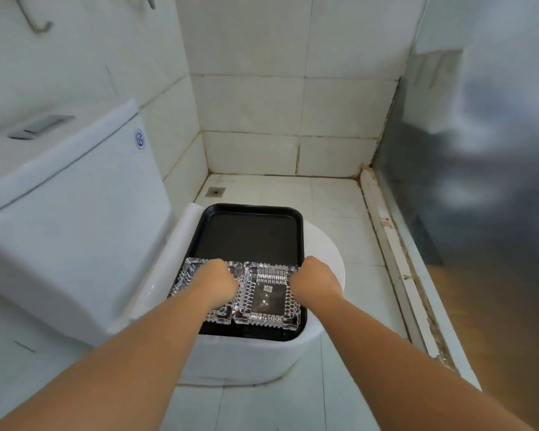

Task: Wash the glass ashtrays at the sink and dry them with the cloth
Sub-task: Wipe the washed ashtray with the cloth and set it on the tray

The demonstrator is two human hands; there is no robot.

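Two square cut-glass ashtrays sit side by side at the near end of a black tray that rests on the closed toilet lid. My left hand lies over the left ashtray, fingers curled onto its right rim. My right hand grips the right edge of the right ashtray, which has a small label in its middle. No sink or cloth is in view.
The white toilet and its cistern fill the left side. A tiled floor with a drain lies behind. A raised threshold and a glass panel stand on the right.
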